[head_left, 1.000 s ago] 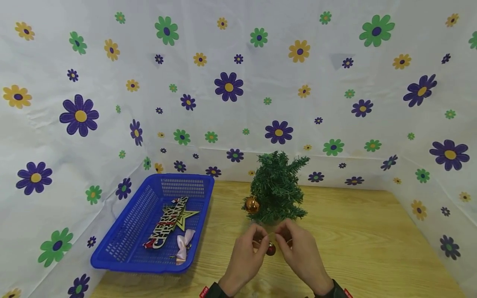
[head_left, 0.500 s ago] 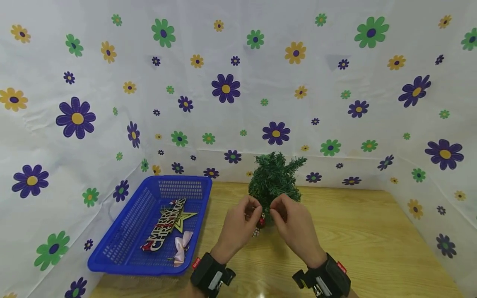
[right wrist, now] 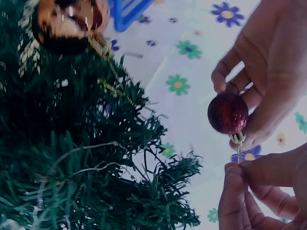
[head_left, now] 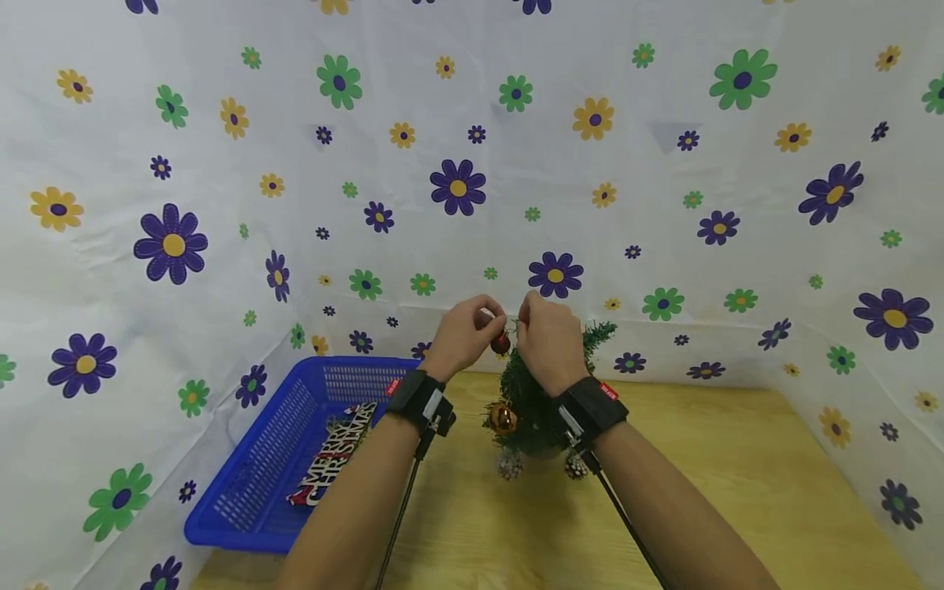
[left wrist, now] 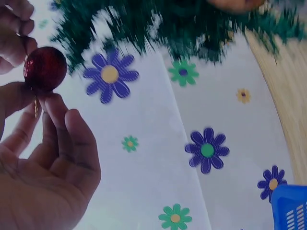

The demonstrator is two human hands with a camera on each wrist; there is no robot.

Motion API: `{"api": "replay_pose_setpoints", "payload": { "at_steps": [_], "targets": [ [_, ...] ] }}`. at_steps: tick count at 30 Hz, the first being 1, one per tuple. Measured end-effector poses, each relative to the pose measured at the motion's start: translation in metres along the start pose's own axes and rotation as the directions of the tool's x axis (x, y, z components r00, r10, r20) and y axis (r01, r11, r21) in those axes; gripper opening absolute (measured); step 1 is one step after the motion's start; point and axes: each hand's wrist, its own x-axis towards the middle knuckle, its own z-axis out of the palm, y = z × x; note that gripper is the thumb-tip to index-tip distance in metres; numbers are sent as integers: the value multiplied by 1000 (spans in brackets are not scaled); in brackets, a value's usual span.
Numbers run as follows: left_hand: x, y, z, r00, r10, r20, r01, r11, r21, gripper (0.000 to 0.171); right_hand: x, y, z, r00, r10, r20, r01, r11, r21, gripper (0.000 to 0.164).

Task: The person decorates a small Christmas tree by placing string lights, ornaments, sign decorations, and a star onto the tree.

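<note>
Close to the top of a small green Christmas tree point(head_left: 527, 401), both hands meet at a dark red bauble point(head_left: 501, 342). My left hand point(head_left: 465, 336) has thumb and fingers curled close against the bauble. With thumb and finger, my right hand point(head_left: 549, 340) pinches the bauble's thin gold cord point(right wrist: 239, 152), as the right wrist view shows. In the left wrist view, the red bauble point(left wrist: 46, 69) sits between the fingers of the two hands. A shiny copper-gold bauble point(head_left: 504, 419) hangs on the tree's lower left. My right hand and wrist cover part of the tree.
At the left on the wooden table point(head_left: 708, 483) is a blue plastic basket point(head_left: 243, 537) with a Merry Christmas sign point(head_left: 335, 451) inside. Frosted pine cones, one to the left point(head_left: 510, 465), sit at the tree's base. A white flowered cloth point(head_left: 413, 246) stands behind.
Both hands have risen from before the tree's base to near its top, bringing the red bauble along. My left forearm now covers part of the basket. The head view has shifted slightly.
</note>
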Motion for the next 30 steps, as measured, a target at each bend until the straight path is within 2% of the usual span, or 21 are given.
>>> {"api": "replay_pose_setpoints", "payload": {
  "at_steps": [5,11,15,18,20,22,26,30],
  "targets": [
    [25,-7,1,995,-58,85,54,997,48,12,12,-4,11,995,84,51,-77,990,-115,7],
    [42,-10,7,976,-53,211,27,992,126,18,16,-5,18,993,102,62,-87,974,-210,24],
    [47,-17,4,948,-52,313,14,992,121,19,17,-7,22,990,99,99,-74,969,-236,19],
    [46,-23,5,916,-41,399,13,997,72,20,13,-6,21,985,98,140,-64,971,-229,18],
    [45,-30,6,902,-18,431,6,1000,29,22,11,-5,20,983,97,156,-61,974,-220,19],
    [44,-35,6,902,13,432,-2,1000,-26,23,9,-4,18,983,92,158,-58,976,-208,18],
    [40,-39,6,918,42,394,-9,996,-85,24,7,-1,17,986,69,153,-39,980,-193,13],
    [34,-38,5,930,42,366,-24,998,-52,26,3,4,17,990,28,135,-7,988,-153,13]
  ]
}}
